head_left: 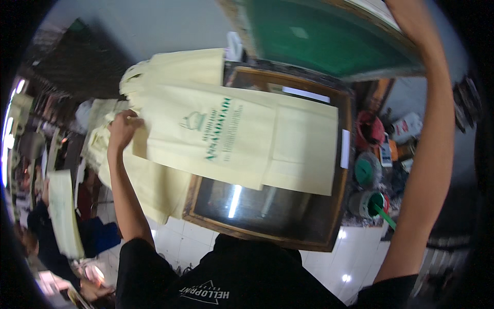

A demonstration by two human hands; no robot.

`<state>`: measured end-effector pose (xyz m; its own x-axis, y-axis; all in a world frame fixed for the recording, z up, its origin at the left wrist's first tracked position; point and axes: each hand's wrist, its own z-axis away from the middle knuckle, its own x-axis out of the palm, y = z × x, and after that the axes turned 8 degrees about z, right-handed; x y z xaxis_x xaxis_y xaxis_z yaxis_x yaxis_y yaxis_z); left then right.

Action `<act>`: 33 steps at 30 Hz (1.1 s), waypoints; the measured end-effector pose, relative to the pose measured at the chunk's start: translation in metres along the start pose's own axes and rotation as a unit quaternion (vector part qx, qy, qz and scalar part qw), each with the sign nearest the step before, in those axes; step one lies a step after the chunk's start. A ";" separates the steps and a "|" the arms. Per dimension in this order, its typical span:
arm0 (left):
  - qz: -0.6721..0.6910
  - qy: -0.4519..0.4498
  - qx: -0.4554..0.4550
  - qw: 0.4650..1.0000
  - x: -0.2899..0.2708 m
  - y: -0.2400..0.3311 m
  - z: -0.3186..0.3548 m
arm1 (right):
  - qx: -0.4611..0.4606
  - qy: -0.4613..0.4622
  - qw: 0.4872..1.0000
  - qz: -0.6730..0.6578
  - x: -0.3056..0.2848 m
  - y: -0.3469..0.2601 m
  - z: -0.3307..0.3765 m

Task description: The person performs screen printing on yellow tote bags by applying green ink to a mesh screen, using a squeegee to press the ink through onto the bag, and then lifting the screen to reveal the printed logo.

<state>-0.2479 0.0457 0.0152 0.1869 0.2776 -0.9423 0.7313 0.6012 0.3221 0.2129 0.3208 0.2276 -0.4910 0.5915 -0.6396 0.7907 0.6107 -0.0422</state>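
Observation:
A cream tote bag (247,134) with green print lies flat across a wood-framed glass board (278,221). My left hand (124,129) is closed on the bag's left end, where its handles are. Beneath that end, more cream bags (159,183) are heaped at the left. At the upper right my right hand (409,18), partly cut off by the picture's edge, grips the frame of a raised printing screen with green mesh (329,36). The screen stands tilted above the far side of the board.
Right of the board are a red tub (369,129), a white bottle (406,126), a round container of green ink (364,170) and a cup (366,204) with a green stirrer. At far left, another person (49,242) is near a pale printed bag (64,213).

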 end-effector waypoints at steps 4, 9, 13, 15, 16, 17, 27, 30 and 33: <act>-0.049 0.352 0.004 0.935 -0.034 -0.069 -0.008 | -0.043 -0.099 0.994 -0.029 0.032 0.086 -0.039; 0.290 0.097 0.070 0.950 0.097 0.076 0.015 | -0.017 -0.044 0.998 0.032 0.039 0.074 -0.037; 0.242 -0.071 0.247 0.936 0.198 0.221 0.046 | 0.023 -0.166 0.985 0.032 0.018 0.055 -0.049; 0.239 -0.135 0.302 0.913 0.232 0.283 0.065 | 0.028 -0.174 0.982 0.063 0.010 0.051 -0.047; 0.239 -0.174 0.320 0.900 0.235 0.310 0.074 | 0.025 -0.137 0.987 0.082 0.015 0.057 -0.043; 0.227 -0.192 0.327 0.897 0.239 0.324 0.077 | 0.011 -0.096 0.992 0.083 0.020 0.068 -0.040; 0.129 -0.227 0.313 0.913 0.272 0.386 0.073 | 0.003 -0.081 0.996 0.030 0.004 0.033 -0.035; 0.104 -0.255 0.305 0.912 0.273 0.403 0.073 | 0.006 -0.084 0.996 0.024 0.002 0.034 -0.034; 0.069 -0.274 0.312 0.907 0.279 0.422 0.080 | -0.020 -0.068 0.997 -0.010 -0.006 0.037 -0.027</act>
<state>0.1649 0.3168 -0.1190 0.4785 -0.1986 -0.8553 0.8727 0.0002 0.4882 0.2354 0.3544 0.2511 -0.4497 0.5035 -0.7378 0.7649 0.6435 -0.0271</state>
